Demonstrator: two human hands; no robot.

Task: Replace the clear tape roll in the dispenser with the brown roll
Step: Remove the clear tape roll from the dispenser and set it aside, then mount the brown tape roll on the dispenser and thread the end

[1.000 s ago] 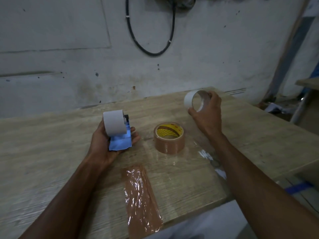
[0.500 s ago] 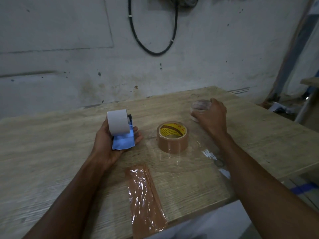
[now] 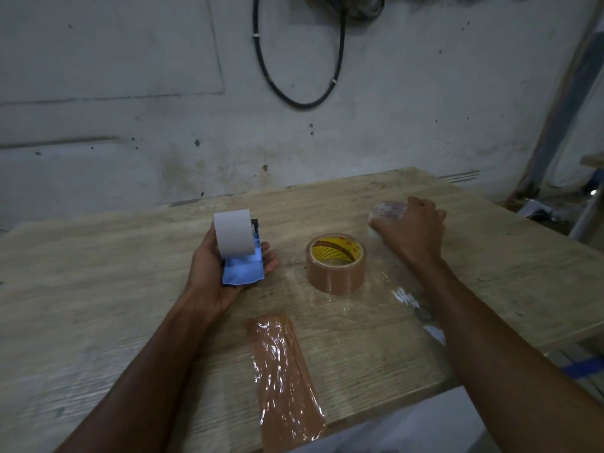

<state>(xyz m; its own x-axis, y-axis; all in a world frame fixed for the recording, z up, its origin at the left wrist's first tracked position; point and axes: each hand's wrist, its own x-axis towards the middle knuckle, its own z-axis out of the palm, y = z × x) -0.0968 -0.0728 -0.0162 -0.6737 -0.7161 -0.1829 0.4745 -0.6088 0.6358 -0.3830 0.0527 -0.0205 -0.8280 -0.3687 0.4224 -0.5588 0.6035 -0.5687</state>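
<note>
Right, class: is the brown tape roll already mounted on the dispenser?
No: the brown roll lies flat on the table, apart from the dispenser in the left hand.

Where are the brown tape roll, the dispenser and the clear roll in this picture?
brown tape roll [image 3: 335, 281]: head view, on its brown outer wall.
dispenser [image 3: 243, 271]: head view, on its blue body.
clear roll [image 3: 389, 210]: head view, on its visible top face.

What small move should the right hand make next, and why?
Probably release the clear roll and reach for the brown roll. The right hand holds the clear roll on the table, the brown roll stands free beside it, and the left hand holds the dispenser ready.
</note>
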